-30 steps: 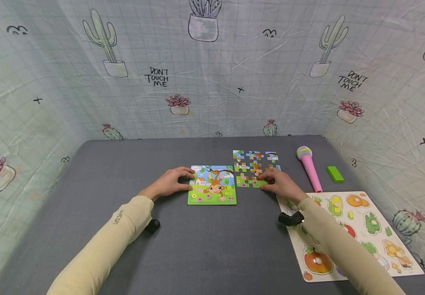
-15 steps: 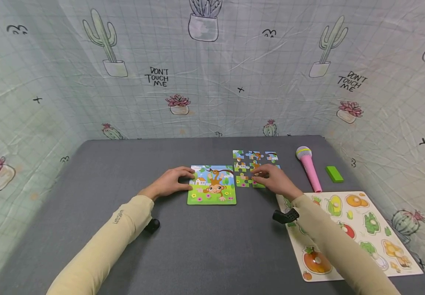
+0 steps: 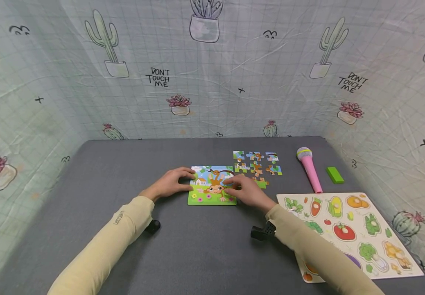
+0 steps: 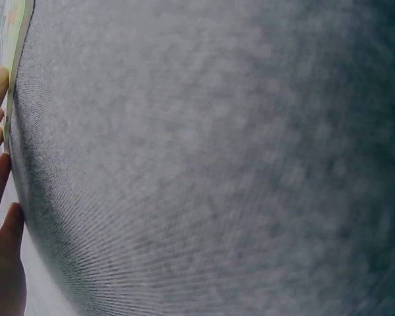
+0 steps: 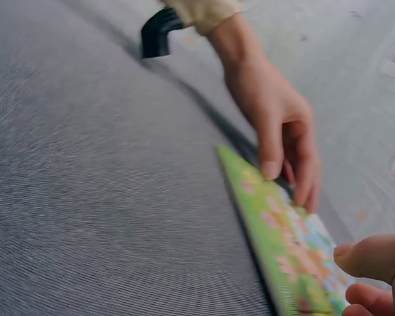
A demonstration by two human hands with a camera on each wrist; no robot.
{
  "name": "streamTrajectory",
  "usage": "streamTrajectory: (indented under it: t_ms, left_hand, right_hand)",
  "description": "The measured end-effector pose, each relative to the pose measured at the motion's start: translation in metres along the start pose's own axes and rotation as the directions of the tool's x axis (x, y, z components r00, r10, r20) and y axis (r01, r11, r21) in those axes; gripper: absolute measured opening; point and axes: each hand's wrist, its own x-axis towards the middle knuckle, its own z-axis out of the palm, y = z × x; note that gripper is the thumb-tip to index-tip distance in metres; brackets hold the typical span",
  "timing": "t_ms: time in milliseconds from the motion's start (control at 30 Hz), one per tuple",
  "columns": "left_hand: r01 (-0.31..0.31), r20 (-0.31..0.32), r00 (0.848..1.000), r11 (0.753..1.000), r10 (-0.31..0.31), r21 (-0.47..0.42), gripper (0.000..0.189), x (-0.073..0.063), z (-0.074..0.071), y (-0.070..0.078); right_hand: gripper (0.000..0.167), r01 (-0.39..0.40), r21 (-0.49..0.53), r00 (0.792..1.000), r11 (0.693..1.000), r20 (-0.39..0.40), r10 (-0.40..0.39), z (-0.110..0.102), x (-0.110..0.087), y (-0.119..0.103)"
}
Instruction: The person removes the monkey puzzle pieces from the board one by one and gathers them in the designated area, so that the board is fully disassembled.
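Observation:
My left hand point(image 3: 172, 181) rests at the left edge of a puzzle board point(image 3: 206, 200) with a bright monkey picture. Its thumb and fingers touch that edge, spread apart, as the left wrist view also shows. Over the board's right side is my right hand point(image 3: 249, 191), thumb and fingertips close together. A small green puzzle piece point(image 5: 311, 289) appears at its fingertips, blurred and partly hidden. Loose puzzle pieces lie behind the right hand, among them a top-middle piece point(image 3: 254, 156) and a right-hand piece point(image 3: 274, 170); the hand partly covers the front row.
A pink toy microphone point(image 3: 311, 172) and a green block point(image 3: 335, 175) lie at the right. Nearer, a vegetable knob puzzle point(image 3: 349, 215) lies partly under the right forearm. A patterned cloth point(image 3: 212, 90) hangs around the grey table point(image 3: 197, 250).
My right hand has left the front-right corner of the loose pieces and moved left over the monkey board. The front-right piece is gone from its place. The left hand stays put.

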Motion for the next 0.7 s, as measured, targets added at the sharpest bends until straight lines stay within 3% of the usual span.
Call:
streamTrajectory:
  t_ms: [233,700]
  left_hand:
    - [-0.010,-0.004,1.000,1.000,0.010,0.012,0.041,0.0011,0.0002,0.0006]
    - [-0.003,0.003,1.000,1.000,0.003,0.014,0.041,0.0021,-0.0004,0.0024]
  right_hand:
    - [0.025,0.098,-0.092,0.994,0.991,-0.033,-0.101,0.0107,0.0021,0.0041]
    - [0.034,0.101,-0.137,0.994,0.985,0.056,-0.094,0.0107,-0.0027,0.0023]
